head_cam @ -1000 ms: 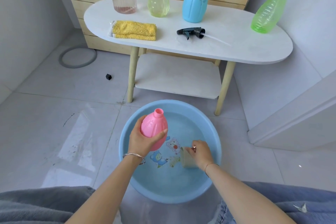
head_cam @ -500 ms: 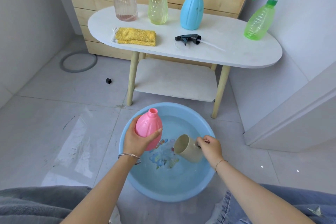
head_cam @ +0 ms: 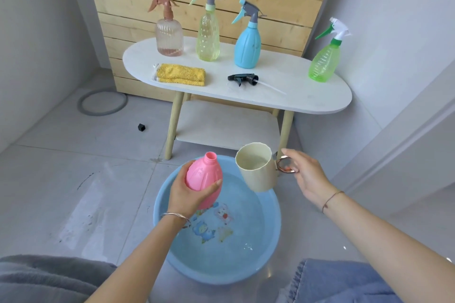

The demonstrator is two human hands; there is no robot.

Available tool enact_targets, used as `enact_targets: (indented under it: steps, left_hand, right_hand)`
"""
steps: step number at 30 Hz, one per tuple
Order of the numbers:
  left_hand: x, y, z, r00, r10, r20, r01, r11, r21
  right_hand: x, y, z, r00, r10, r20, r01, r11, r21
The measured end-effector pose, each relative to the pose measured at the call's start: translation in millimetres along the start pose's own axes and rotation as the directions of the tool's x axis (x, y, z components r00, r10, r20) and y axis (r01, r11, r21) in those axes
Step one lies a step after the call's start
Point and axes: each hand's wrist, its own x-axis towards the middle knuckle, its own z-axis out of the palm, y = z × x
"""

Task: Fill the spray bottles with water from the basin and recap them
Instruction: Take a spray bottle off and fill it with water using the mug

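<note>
Grey floor tiles (head_cam: 61, 179) lay under a blue basin (head_cam: 267, 261) of water. Above it, an uncapped pink bottle (head_cam: 203, 174) was gripped upright by the left hand (head_cam: 187, 194), and a cream cup (head_cam: 257, 167) was held beside it by its ring handle in the right hand (head_cam: 305, 174). Farther off, a black spray cap (head_cam: 242, 79), a yellow cloth (head_cam: 181, 74) and four capped bottles were set on a white table (head_cam: 307, 96).

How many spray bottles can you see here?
5. Four stand capped on the white table: peach bottle, yellow-green bottle, blue bottle, green bottle. The uncapped pink bottle is in the left hand, above the basin. None looks hidden.
</note>
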Motion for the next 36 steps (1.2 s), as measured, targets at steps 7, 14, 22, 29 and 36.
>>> enact_targets:
  steps: [7, 14, 22, 29, 36]
  left_hand:
    - [-1.5, 6.3, 11.2, 0.999, 0.027, 0.029, -0.026, 0.999, -0.031]
    - [-5.3, 5.2, 15.3, 0.996, 0.061, 0.072, -0.063, 0.998, 0.023]
    - [-9.6, -2.0, 19.7, 0.989, 0.068, 0.133, -0.078, 0.994, 0.073]
    - [-8.8, -5.8, 20.6, 0.99, 0.051, 0.133, -0.061, 0.996, 0.072]
    - [-8.8, -9.5, 18.9, 0.991, 0.027, 0.133, -0.037, 0.997, 0.07]
  right_hand:
    - [-7.8, -45.4, 2.8, 0.985, -0.16, 0.068, 0.161, 0.987, -0.009]
    - [-12.6, -52.2, 11.0, 0.958, -0.281, 0.064, 0.286, 0.953, -0.098]
    - [-15.5, -58.5, 25.1, 0.915, -0.396, 0.081, 0.404, 0.886, -0.228]
    - [-23.2, -58.8, 34.8, 0.889, -0.435, 0.145, 0.458, 0.832, -0.313]
    - [-28.6, -63.8, 39.2, 0.856, -0.491, 0.164, 0.516, 0.78, -0.355]
